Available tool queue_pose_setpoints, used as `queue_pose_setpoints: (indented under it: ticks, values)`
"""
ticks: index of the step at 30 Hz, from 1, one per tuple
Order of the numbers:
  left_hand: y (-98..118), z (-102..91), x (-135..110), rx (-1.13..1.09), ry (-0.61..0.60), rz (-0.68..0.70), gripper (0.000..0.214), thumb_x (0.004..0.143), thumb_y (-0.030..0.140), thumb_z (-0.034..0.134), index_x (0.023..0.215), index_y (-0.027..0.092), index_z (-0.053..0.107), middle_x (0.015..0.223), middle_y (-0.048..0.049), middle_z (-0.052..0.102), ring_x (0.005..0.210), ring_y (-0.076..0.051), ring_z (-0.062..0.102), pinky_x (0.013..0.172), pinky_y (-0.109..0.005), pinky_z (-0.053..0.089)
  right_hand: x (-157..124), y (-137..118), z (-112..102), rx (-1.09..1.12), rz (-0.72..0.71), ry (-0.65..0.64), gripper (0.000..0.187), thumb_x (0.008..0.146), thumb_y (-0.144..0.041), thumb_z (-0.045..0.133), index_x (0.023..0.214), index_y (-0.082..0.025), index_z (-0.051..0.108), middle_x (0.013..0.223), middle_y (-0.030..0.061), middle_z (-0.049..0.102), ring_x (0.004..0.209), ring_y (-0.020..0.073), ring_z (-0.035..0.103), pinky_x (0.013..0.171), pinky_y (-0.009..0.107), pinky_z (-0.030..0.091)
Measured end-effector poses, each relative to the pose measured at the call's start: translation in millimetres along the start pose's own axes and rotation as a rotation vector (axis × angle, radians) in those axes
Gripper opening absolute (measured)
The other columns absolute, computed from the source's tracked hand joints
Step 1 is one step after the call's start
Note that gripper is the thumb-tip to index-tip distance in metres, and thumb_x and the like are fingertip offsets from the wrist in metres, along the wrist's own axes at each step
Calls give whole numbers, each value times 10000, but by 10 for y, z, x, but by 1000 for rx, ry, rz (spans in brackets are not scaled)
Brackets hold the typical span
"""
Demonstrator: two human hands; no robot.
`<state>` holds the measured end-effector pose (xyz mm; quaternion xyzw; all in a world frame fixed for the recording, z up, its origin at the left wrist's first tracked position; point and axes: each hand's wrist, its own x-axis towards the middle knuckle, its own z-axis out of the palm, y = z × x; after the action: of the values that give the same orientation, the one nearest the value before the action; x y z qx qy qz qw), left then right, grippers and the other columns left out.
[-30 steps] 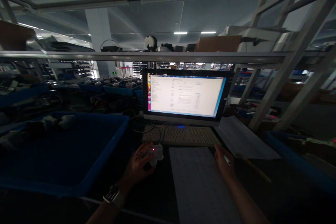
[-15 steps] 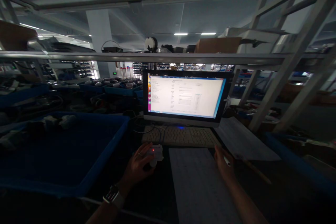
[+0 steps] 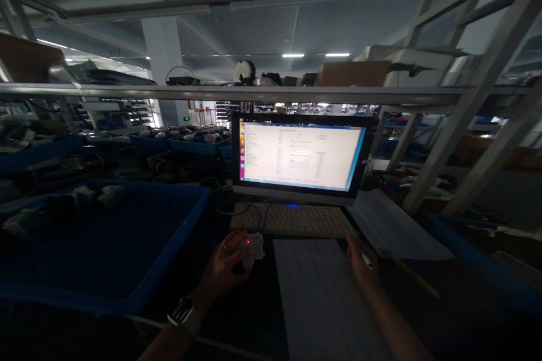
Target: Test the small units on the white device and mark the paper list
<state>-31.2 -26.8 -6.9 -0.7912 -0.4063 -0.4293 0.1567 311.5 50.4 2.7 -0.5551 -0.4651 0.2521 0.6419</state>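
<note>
My left hand grips a small white device with a lit red dot, just in front of the keyboard. A watch is on that wrist. Between the fingers of my right hand is a white-tipped pen, by the keyboard's right front corner. A printed paper sheet lies between my hands, its right edge beside my right hand. Behind the keyboard stands a lit monitor showing a window with text and fields; the text is too blurred to read.
A blue bin with several wrapped items fills the left side. Another sheet and a thin brownish stick lie at right, near a second blue bin. A metal shelf with a cardboard box crosses above the monitor.
The view has shifted very slightly. Both hands keep the same places and holds.
</note>
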Motion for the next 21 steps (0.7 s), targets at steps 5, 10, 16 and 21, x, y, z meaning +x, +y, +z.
queue_pose_setpoints:
  ticks: [5,10,16,21]
  values:
    - [-4,6,-7,3,-5,6,328,716,160,654,1029,203,570,1324,-111,496,1257,-278,430,911,-450,516,5,31,7,-16,-12,17,589,589,-759,574,478,-195,446,441,-24,396,423,105,362,406,256,263]
    - [0,-10,6,-8,-9,13,332,708,157,660,1025,203,571,1318,-115,502,1258,-278,429,917,-462,509,-25,-49,0,-28,-10,-1,587,599,-753,571,462,-201,421,424,-30,368,420,103,351,413,257,269]
    - [0,-10,6,-8,-8,-6,346,702,164,670,1031,216,574,1316,-111,506,1252,-279,439,906,-467,515,-27,-75,7,-9,8,-6,602,560,-777,568,447,-208,409,404,-32,350,398,102,336,396,260,254]
    - [17,-11,8,-1,-11,-7,326,717,168,657,1030,208,574,1320,-118,499,1255,-281,434,913,-470,512,-15,-55,17,-1,16,-1,608,553,-785,562,448,-207,402,410,-32,357,403,100,342,396,253,255]
